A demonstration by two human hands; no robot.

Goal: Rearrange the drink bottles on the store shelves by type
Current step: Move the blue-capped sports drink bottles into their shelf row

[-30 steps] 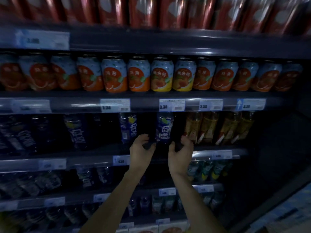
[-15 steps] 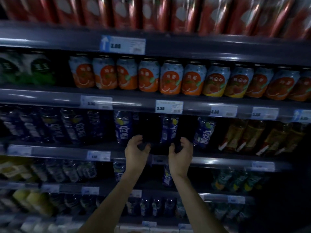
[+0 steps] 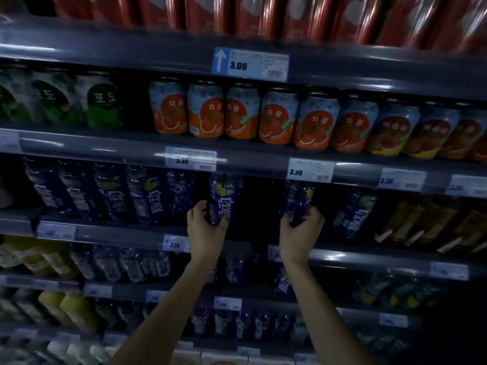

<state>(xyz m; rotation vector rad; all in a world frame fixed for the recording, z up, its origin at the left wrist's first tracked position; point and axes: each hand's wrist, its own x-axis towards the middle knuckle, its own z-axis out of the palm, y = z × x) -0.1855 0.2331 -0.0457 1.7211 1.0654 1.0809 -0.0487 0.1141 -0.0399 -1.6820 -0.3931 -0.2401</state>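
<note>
Left hand (image 3: pixel 204 233) grips a blue bottle (image 3: pixel 224 196); right hand (image 3: pixel 299 234) grips a second bottle (image 3: pixel 296 201), seemingly alike.

Dark open gap (image 3: pixel 259 204) between two gripped blue bottles (image 3: pixel 223 198), shelf edge (image 3: pixel 263 164) overhead.

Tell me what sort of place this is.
Probably a shop's drinks aisle: tiered shelves carry price tags on their rails, identical orange cans stand in rows, and the left hand and right hand each grip a blue bottle.
</note>
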